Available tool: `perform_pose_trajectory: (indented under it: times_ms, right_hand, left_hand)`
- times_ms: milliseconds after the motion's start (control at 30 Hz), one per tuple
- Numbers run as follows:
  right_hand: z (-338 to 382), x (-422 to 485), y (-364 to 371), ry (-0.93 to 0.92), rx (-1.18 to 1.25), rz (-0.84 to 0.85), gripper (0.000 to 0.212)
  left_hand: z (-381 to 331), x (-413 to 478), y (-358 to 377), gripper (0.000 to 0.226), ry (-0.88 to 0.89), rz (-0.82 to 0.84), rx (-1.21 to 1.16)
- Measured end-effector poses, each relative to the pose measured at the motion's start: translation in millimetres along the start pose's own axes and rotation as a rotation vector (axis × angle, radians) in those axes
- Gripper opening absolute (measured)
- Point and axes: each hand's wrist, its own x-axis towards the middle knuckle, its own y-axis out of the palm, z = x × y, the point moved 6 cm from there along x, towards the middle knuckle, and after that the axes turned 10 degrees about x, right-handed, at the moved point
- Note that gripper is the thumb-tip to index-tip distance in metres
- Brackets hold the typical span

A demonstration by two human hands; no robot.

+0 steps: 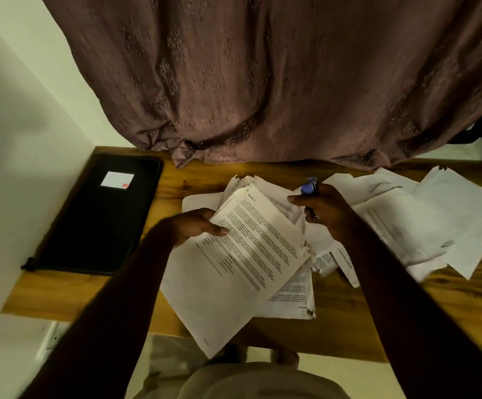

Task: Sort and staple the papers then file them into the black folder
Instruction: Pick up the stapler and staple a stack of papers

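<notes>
Your left grip (202, 226) is curled round the left edge of a sheaf of printed papers (251, 249), thumb on top, holding it tilted above the wooden surface (349, 321). Your right grip (326, 208) is closed round a blue stapler (308, 187) at the sheaf's far corner, with one fingertip touching the paper there. More papers lie under the sheaf, and loose sheets (424, 214) are spread overlapping at the right end of the surface. The black folder (98, 220) lies flat and closed at the left end, against the wall, well apart from the papers; a white label (117, 180) sits on its cover, and its contents are hidden.
</notes>
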Motion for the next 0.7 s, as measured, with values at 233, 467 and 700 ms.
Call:
perform_pose_trajectory:
  times_ms: [233,467,700]
  right_hand:
    - [-3,15,33,-0.044,-0.222,0.081,0.023]
    - [-10,27,49,-0.031,-0.556,0.159,0.022]
    - [-17,34,1,-0.107,-0.569,-0.253,0.048]
  left_hand:
    - [0,-3,2,0.071,0.021,0.008,-0.04]
    - [3,0,8,0.042,0.044,-0.02,-0.056]
    - [12,5,5,0.049,0.075,-0.087,-0.123]
